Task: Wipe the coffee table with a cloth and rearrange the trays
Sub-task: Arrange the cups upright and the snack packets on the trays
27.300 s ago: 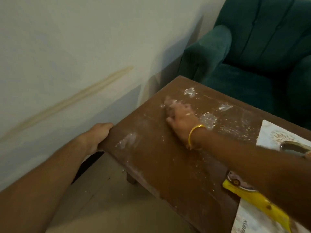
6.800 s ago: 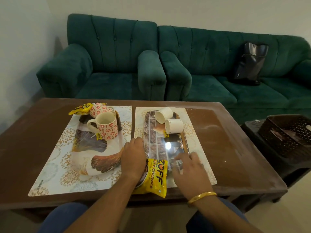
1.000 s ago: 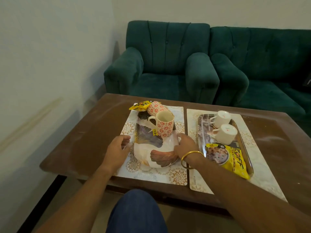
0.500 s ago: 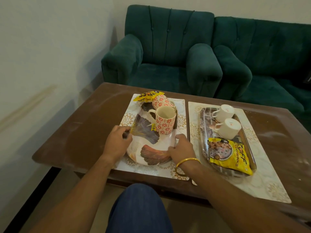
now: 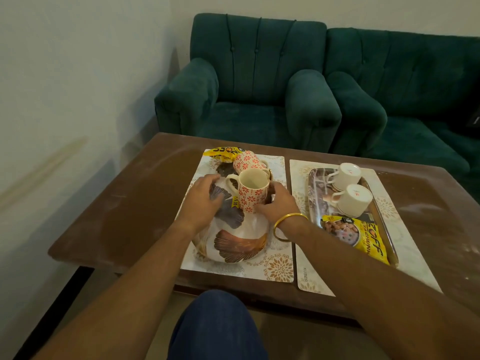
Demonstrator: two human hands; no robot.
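Streaky brown coffee table [image 5: 135, 203], leaf-patterned tray [image 5: 241, 245] on its left placemat [image 5: 280, 268]. Left hand [image 5: 205, 201] lies spread on the tray; right hand [image 5: 279, 203] curls beside the upright floral mug [image 5: 250, 196], grip unclear. A sharp shove could topple that mug against the tipped mug [image 5: 246, 161] behind.

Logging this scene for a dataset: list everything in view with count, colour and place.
coffee table: 1, brown, centre
armchair: 1, dark green, behind table, left
sofa: 1, dark green, right of armchair
placemats: 2, cream with gold flowers, adjacent on table
leaf-print tray: 1, white and brown, on left placemat
glossy tray: 1, silvery, on right placemat
floral mugs: 2, cream and red, on leaf-print tray, one upright, one lying
cups: 2, white, lying on glossy tray
snack packets: 2, yellow, leaf-print tray's far end, glossy tray's near end
bangle: 1, gold, right wrist
left hand: 1, on leaf-print tray, left of upright mug
right hand: 1, against upright mug's right side
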